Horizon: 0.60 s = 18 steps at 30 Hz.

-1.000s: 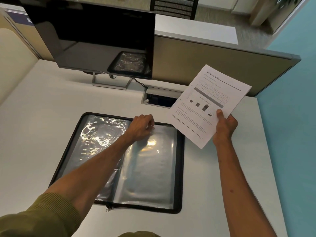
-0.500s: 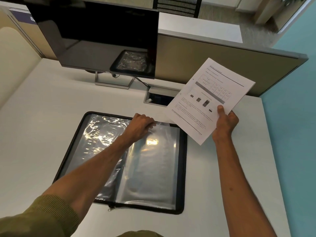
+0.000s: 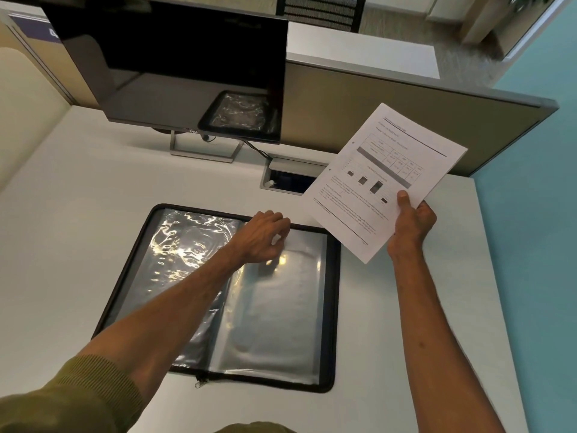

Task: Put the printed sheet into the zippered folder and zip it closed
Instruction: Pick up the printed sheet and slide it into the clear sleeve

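The black zippered folder (image 3: 331,310) lies open and flat on the white desk, its clear plastic sleeves facing up. Its zipper pull (image 3: 201,382) hangs at the near edge. My left hand (image 3: 262,235) rests at the top edge of the right-hand sleeve, fingers curled on the plastic. My right hand (image 3: 410,223) holds the printed sheet (image 3: 381,179) by its lower right corner, tilted in the air above the desk, just right of and beyond the folder's top right corner. The sheet shows text, a table and small dark pictures.
A dark monitor (image 3: 175,67) on a metal stand (image 3: 204,151) stands at the back left. A cable hatch (image 3: 287,179) is set into the desk behind the folder. A tan partition (image 3: 390,110) closes the back; the desk's right edge meets a teal floor.
My left hand's fingers have shifted slightly at the top of the right sleeve. The sheet has stayed lifted in my right hand, with only a small drift as my head moved.
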Motion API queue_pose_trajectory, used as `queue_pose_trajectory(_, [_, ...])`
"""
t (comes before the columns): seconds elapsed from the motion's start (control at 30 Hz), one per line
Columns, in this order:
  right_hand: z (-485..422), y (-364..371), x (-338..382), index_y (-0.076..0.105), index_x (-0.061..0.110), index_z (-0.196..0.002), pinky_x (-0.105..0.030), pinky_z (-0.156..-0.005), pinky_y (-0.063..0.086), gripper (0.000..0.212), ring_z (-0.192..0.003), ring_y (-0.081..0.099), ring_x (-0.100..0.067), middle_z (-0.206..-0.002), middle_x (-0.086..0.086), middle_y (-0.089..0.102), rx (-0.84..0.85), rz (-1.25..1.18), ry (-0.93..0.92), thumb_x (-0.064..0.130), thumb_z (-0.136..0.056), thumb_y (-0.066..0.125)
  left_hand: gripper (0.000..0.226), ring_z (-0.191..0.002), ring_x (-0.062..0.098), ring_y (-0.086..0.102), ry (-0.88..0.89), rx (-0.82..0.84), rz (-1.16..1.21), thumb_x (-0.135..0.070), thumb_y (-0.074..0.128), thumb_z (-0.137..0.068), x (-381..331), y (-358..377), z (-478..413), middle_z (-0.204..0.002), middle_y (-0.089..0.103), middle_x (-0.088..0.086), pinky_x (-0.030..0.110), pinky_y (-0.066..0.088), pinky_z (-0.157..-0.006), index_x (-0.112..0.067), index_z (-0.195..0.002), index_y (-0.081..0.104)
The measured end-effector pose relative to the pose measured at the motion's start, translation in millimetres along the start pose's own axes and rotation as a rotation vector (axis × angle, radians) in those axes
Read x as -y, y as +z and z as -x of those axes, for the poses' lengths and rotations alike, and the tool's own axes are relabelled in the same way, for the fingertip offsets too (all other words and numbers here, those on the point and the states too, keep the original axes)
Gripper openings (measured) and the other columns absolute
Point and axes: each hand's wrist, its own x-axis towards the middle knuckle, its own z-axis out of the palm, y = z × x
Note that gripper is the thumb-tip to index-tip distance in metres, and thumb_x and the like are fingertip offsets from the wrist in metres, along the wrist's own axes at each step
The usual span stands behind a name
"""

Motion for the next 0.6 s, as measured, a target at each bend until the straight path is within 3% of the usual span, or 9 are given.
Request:
queue_pose_trajectory(0.07, [-0.1, -1.2, -1.1, 0.069, 0.03, -0.131, -0.057, -0.083, 0.067, 0.035, -0.099, 0.082, -0.027, -0.121, 0.006, 0.08, 0.0, 0.004, 0.007, 0.038, -0.097, 0.073, 0.015, -0.094, 0.017, 0.053, 0.02, 0.057, -0.024, -0.029, 0.061, -0.096, 0.5, 0.5, -3.6, -0.102, 0.062, -0.002, 0.041, 0.049, -0.094, -0.02, -0.107, 0.065])
queue_pose_trajectory(0.17, [-0.7, -3.5, -2.7, 0.069, 0.03, -0.131, -0.056, -0.083, 0.067, 0.035, -0.099, 0.082, -0.027, -0.121, 0.006, 0.08, 0.005, 0.0, 0.002, 0.038, -0.096, 0.074, 0.027, -0.105, 0.016, 0.051, 0.065, 0.101, -0.118, -0.048, 0.061, -0.101, 0.6, 2.3, -10.5, -0.114, 0.062, -0.005, 0.037, 0.044, -0.097, -0.026, -0.117, 0.068])
queue_pose_trajectory(0.23, [-2.4, -4.9, -3.8, 0.069, 0.03, -0.131, -0.056, -0.082, 0.068, 0.035, -0.099, 0.082, -0.026, -0.12, 0.006, 0.08, 0.005, -0.002, 0.002, 0.038, -0.097, 0.074, 0.029, -0.11, 0.017, 0.052, 0.098, 0.116, -0.185, -0.05, 0.06, -0.102, 0.2, 4.1, -14.4, -0.119, 0.061, -0.005, 0.036, 0.041, -0.097, -0.027, -0.116, 0.07])
queue_pose_trajectory(0.43, [-6.7, -8.3, -7.1, 0.069, 0.031, -0.13, -0.055, -0.08, 0.068, 0.036, -0.097, 0.082, -0.024, -0.119, 0.007, 0.081, 0.01, -0.002, -0.01, 0.04, -0.095, 0.074, 0.021, -0.107, 0.019, 0.06, 0.121, 0.137, -0.186, -0.031, 0.055, -0.104, -11.8, 5.8, -24.0, -0.117, 0.069, -0.004, 0.034, 0.042, -0.096, -0.023, -0.115, 0.071])
queue_pose_trajectory(0.6, [-8.6, -10.8, -8.5, 0.068, 0.031, -0.132, -0.056, -0.081, 0.068, 0.038, -0.098, 0.082, -0.025, -0.122, 0.007, 0.08, 0.016, -0.002, -0.02, 0.04, -0.096, 0.073, 0.023, -0.093, 0.02, 0.07, 0.041, 0.195, -0.033, -0.015, 0.047, -0.106, -20.3, 1.1, -33.7, -0.114, 0.079, -0.003, 0.043, 0.04, -0.112, -0.018, -0.119, 0.065])
